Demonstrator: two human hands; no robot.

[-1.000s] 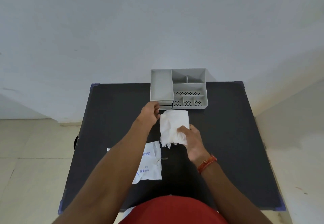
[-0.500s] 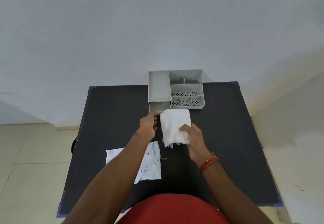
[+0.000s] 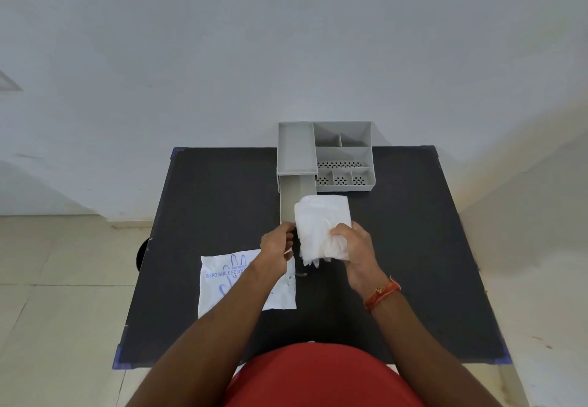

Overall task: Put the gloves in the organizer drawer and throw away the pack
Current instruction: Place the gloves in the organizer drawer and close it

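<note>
A grey desk organizer [image 3: 343, 155] stands at the far middle of the black table [image 3: 413, 247]. Its long drawer [image 3: 294, 199] is pulled far out toward me on the left side. My left hand [image 3: 276, 242] grips the drawer's front end. My right hand [image 3: 353, 247] holds a bundle of thin white disposable gloves [image 3: 321, 225] just right of the drawer, partly over its near end. The white glove pack [image 3: 222, 282] with blue print lies flat on the table under my left forearm.
The organizer's open top compartments hold nothing that I can see. A white wall rises behind the table. Tiled floor lies to the left, with a dark round object [image 3: 141, 253] at the table's left edge.
My left hand has pulled the drawer out toward me, from nearly closed to far extended. My right hand and the gloves have stayed about where they were.
</note>
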